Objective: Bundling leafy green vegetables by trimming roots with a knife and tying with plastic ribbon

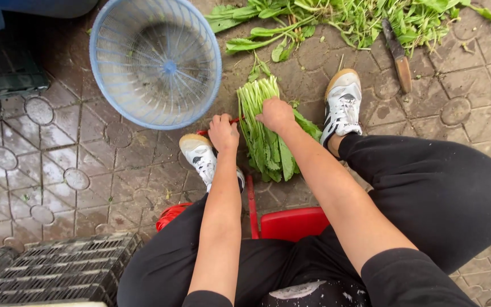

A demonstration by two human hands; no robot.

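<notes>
A bundle of leafy green vegetables (265, 133) lies on the wet paved ground between my two white shoes, cut stem ends pointing away from me. My right hand (275, 113) presses down on the bundle's middle, fingers closed over it. My left hand (223, 132) is closed at the bundle's left side, pinching a thin red band (233, 120) that runs toward the stems. I sit on a red stool (291, 223), knees apart in black trousers.
A round blue plastic basket (157, 61) stands at the upper left, close to my left hand. Loose greens (348, 20) are spread along the top. A knife with a wooden handle (398, 55) lies past my right shoe. Dark plastic crates (52, 267) sit at the lower left.
</notes>
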